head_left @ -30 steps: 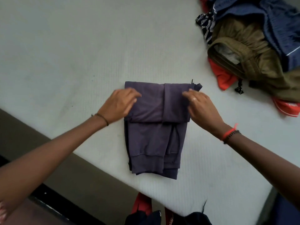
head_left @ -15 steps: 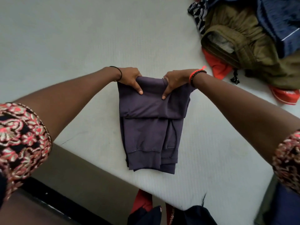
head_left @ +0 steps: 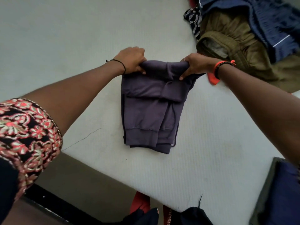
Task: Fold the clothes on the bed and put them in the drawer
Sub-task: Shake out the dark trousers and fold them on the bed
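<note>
A folded purple garment [head_left: 146,111] with ribbed cuffs lies on the white bed [head_left: 65,38], its cuffs towards the near edge. My left hand [head_left: 133,60] grips its far left corner, fingers curled under the fold. My right hand [head_left: 194,65] grips the far right corner, thumb on top and cloth bunched in the fist. The far edge of the garment is lifted a little off the bed.
A heap of unfolded clothes sits at the far right: olive trousers [head_left: 235,51], a navy garment [head_left: 263,18], a striped piece [head_left: 194,21] and something red [head_left: 212,79]. A dark blue thing [head_left: 282,192] is at the near right corner. The bed's near edge [head_left: 113,172] runs diagonally below.
Both hands moved from the garment's middle fold up to its far corners, spread apart, and closed round the cloth. The far edge now bunches and lifts.
</note>
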The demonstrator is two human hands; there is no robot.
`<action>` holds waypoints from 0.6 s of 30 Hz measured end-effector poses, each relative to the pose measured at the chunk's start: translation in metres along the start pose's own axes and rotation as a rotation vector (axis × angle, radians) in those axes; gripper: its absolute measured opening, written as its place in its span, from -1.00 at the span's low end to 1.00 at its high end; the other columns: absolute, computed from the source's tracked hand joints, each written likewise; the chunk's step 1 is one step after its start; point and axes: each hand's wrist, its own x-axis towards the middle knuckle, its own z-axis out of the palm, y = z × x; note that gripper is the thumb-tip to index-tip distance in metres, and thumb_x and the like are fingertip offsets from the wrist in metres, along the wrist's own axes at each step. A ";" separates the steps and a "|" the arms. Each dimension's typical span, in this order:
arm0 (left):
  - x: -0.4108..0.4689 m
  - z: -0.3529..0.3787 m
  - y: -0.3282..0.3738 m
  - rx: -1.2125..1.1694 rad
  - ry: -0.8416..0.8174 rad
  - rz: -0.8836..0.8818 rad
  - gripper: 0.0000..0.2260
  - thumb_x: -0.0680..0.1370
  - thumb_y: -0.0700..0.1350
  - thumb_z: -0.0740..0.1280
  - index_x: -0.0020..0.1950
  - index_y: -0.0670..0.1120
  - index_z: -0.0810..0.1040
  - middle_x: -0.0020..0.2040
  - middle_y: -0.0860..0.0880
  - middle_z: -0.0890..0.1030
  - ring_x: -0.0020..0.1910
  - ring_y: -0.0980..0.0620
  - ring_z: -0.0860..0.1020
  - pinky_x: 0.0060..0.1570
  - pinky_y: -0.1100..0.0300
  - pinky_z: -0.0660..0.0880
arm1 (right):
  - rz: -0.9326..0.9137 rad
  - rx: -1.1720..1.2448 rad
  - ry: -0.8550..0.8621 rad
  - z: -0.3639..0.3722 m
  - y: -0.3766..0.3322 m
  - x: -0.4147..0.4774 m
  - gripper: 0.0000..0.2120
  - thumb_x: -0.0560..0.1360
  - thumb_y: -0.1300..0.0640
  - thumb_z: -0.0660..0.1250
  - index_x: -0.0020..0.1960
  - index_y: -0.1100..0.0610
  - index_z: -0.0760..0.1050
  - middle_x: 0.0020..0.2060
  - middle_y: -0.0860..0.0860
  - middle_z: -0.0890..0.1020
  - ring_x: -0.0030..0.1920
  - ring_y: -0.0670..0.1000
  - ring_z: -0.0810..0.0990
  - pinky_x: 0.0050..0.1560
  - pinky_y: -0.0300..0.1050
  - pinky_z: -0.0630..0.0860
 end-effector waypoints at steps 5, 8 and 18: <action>-0.034 -0.013 0.002 0.146 0.384 0.118 -0.77 0.55 -0.17 0.24 0.15 -0.16 0.57 -0.05 -0.23 0.47 -0.11 -0.21 0.44 -0.19 0.02 0.27 | -0.089 -0.251 0.323 -0.007 -0.016 -0.046 -0.70 0.41 0.12 0.42 0.12 0.12 0.50 -0.02 0.16 0.60 0.02 0.22 0.56 -0.15 -0.03 0.39; -0.084 0.009 0.013 0.235 0.518 0.192 -0.65 0.50 -0.27 0.17 0.27 -0.16 0.50 -0.11 -0.18 0.48 -0.19 -0.16 0.43 -0.21 0.04 0.27 | -0.290 -0.377 0.564 0.039 -0.029 -0.094 -0.76 0.38 0.23 0.36 0.04 0.19 0.49 -0.15 0.18 0.53 -0.15 0.23 0.53 -0.25 0.04 0.37; -0.213 0.138 0.076 0.132 0.261 0.216 -0.34 0.45 -0.12 0.40 0.49 -0.05 0.21 -0.12 -0.03 0.46 -0.27 -0.01 0.43 -0.25 0.12 0.43 | -0.275 -0.378 0.386 0.223 -0.029 -0.186 -0.37 0.33 0.25 0.45 0.37 0.22 0.37 0.02 0.13 0.53 -0.11 0.13 0.54 -0.13 -0.03 0.51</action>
